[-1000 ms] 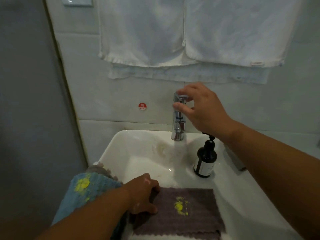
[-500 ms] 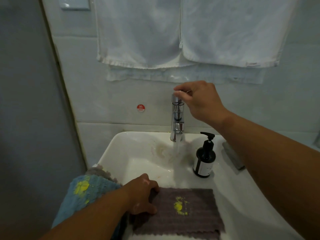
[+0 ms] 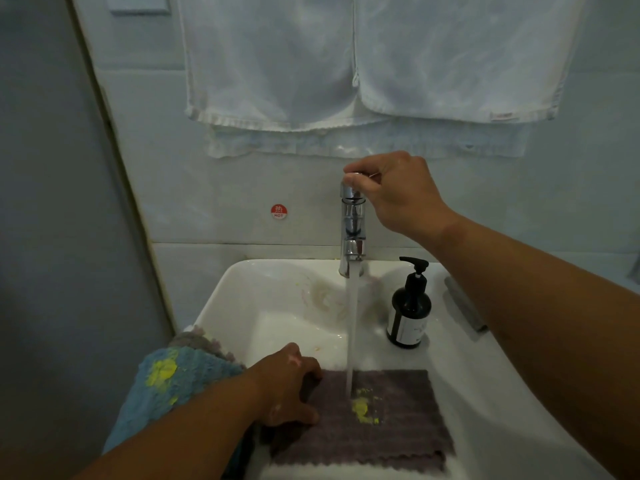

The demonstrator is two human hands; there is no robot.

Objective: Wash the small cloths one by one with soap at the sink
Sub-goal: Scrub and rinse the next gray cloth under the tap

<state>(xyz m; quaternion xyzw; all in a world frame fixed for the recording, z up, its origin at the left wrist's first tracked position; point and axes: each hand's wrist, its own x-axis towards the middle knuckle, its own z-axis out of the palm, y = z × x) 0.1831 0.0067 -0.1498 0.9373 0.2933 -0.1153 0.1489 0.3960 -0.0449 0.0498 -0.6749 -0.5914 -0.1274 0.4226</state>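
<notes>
Grey ribbed cloth (image 3: 391, 427) with yellow stain (image 3: 363, 408) lies at white sink (image 3: 242, 296) front, under running water (image 3: 351, 327). Left hand (image 3: 287, 389) fingers pinch its edge; right hand (image 3: 398, 192) fingers curl round chrome tap (image 3: 352, 233) top. Risk: excess flow could splash over the rim.

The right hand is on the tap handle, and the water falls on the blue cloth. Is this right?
Not quite. In the head view the right hand is on the tap handle, but the water falls on the purple-grey cloth, not the blue cloth.
</notes>
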